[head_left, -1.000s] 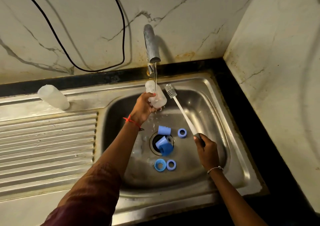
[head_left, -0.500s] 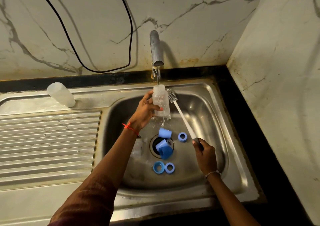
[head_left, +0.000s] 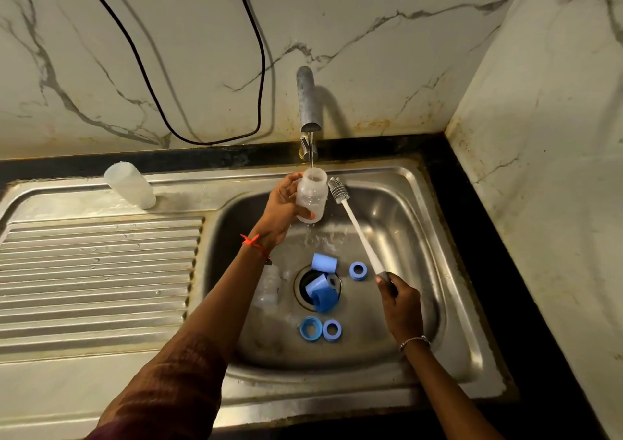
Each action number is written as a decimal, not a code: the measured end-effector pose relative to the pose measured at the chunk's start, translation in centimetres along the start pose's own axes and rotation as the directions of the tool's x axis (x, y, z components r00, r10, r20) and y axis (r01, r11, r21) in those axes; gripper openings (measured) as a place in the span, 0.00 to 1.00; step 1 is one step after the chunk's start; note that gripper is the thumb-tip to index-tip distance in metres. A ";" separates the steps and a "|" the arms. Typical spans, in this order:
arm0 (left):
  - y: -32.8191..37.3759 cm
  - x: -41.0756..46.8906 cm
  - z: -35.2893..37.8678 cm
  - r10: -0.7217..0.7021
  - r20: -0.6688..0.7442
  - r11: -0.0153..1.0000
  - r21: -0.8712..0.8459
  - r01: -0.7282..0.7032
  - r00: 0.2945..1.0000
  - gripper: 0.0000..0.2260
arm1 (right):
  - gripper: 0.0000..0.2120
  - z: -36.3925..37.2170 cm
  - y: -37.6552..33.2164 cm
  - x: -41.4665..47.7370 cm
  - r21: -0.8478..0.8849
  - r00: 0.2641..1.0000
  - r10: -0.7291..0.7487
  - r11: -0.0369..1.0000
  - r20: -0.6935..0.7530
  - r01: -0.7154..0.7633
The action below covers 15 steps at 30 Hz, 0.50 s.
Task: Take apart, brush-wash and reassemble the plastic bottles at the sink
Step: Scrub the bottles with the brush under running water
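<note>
Since a second ago we have righted the bottle: it leaned then, and now it stands nearly upright directly under the tap, mouth up to the stream. Our left hand holds it there, fingers curled round the lower wall, so the mouth is free and water runs straight in. We judge this a fill or rinse. Water already falls from its base into the sink. Its long axis runs from the tap down toward us, base lowest.

Our right hand grips the dark handle end of the brush, fingers closed round it, well below the tap and off to the right. The brush slants up from that hand, its long axis pointing toward the tap, its bristle head just beside the bottle's mouth but outside it. Held so, it is ready to go in, we think.

Below the tap, on the sink floor, lie the blue caps and rings, apart from any bottle, so reassembly is not begun. A second bottle lies there under our left forearm. Far left of the tap a third bottle stands mouth down on the drainboard, likely to drain.
</note>
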<state>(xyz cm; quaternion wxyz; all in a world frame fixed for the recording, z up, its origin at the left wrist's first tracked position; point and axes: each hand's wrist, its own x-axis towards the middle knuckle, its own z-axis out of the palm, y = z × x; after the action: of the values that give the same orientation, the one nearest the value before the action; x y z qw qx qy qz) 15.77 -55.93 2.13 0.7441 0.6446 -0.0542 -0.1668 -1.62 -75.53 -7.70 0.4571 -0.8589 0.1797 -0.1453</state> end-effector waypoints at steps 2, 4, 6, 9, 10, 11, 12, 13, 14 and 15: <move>0.0 0.3 0.4 0.029 -0.013 0.999 0.019 -0.028 1.000 0.29 | 0.13 0.0 0.1 0.0 -0.003 1.000 0.006 1.000 -0.003 -0.006; 0.1 0.6 0.8 0.055 -0.033 0.998 0.036 -0.053 0.998 0.29 | 0.12 0.0 0.1 0.0 -0.002 1.000 0.011 1.000 -0.008 -0.011; 0.1 0.9 0.9 0.064 -0.048 0.996 0.057 -0.061 0.997 0.29 | 0.13 0.0 0.1 0.0 0.005 1.000 0.004 1.000 -0.016 -0.003; -0.1 1.4 0.5 0.115 -0.063 0.990 0.089 -0.109 0.991 0.28 | 0.14 0.0 0.1 0.1 0.008 1.000 -0.001 1.000 -0.022 0.001; -0.1 1.5 0.4 0.140 -0.068 0.986 0.102 -0.132 0.988 0.28 | 0.13 0.0 0.1 0.1 0.006 1.000 -0.003 1.000 -0.021 0.003; -0.2 1.6 0.3 0.157 -0.075 0.982 0.113 -0.148 0.985 0.28 | 0.12 0.0 0.1 0.1 0.007 1.000 -0.006 1.000 -0.021 0.006; -0.1 1.6 0.3 0.170 -0.080 0.980 0.115 -0.161 0.982 0.27 | 0.11 0.0 0.1 0.1 0.011 1.000 -0.007 1.000 -0.020 0.007; 0.0 1.5 0.3 0.181 -0.086 0.979 0.114 -0.171 0.980 0.27 | 0.10 0.1 0.2 0.1 0.015 1.000 -0.005 1.000 -0.019 0.005; 0.0 1.5 0.4 0.191 -0.094 0.977 0.112 -0.180 0.977 0.27 | 0.10 0.1 0.2 0.1 0.014 1.000 -0.004 1.000 -0.019 0.004; 0.0 1.6 0.5 0.200 -0.106 0.975 0.117 -0.187 0.974 0.27 | 0.10 0.1 0.3 0.1 0.012 1.000 -0.001 1.000 -0.018 0.001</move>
<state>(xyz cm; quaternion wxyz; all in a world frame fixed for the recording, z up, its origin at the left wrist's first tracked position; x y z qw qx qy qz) 17.07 -56.92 2.05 0.7234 0.6836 -0.0818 -0.0521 -1.52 -75.67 -8.02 0.4604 -0.8549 0.1826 -0.1545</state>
